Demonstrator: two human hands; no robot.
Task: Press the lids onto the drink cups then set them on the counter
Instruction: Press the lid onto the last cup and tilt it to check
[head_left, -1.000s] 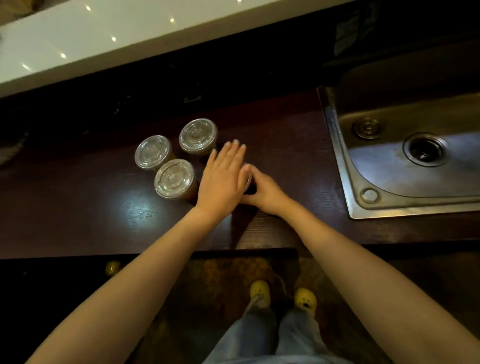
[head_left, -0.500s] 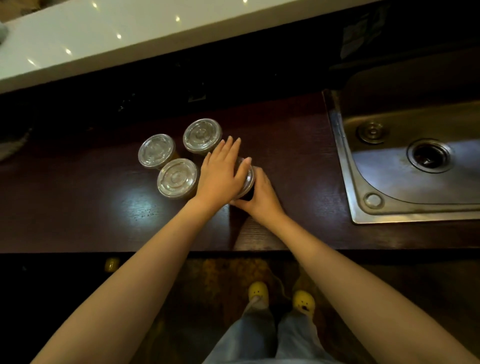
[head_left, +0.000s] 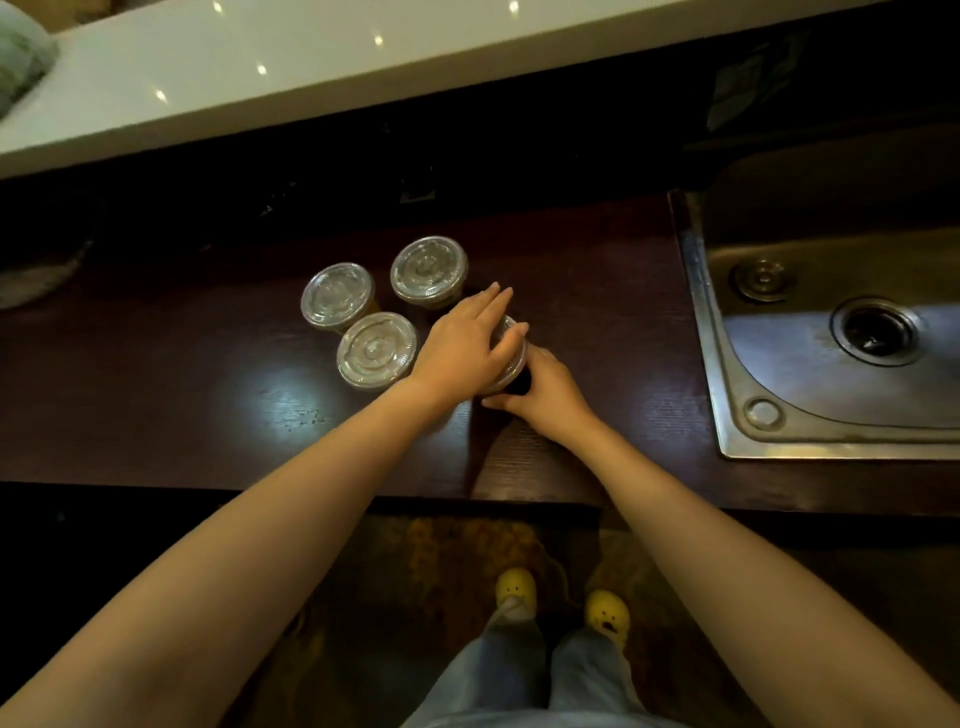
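Here, the grip is shared between two hands. Your right hand (head_left: 545, 395) curls its fingers and thumb round the side of the drink cup (head_left: 517, 383), grasping it low, probably so that it cannot slide or tip on the table (head_left: 156, 389). Your left hand (head_left: 462, 343) is released flat, fingers straight and together, palm lying on the lid (head_left: 513, 349). A broad palm spreads force over the whole rim, which a snap-on lid likely needs. Only the lid's right edge shows past the fingers, so whether it is fully seated cannot be told.

The cup stands on the table, just right of three lidded cups (head_left: 376, 351) grouped close in a triangle, probably parked together as finished work. Their lids are thin clear plastic discs with raised concentric rings, and a yellowish drink shows below the rims.

The table is dark wood-grain, glossy enough to mirror a lamp. Well apart on the right lies a stainless steel sink (head_left: 779, 364), brushed and round-cornered, with a circular drain (head_left: 875, 332). A pale glossy ledge (head_left: 260, 62) runs along the far side.
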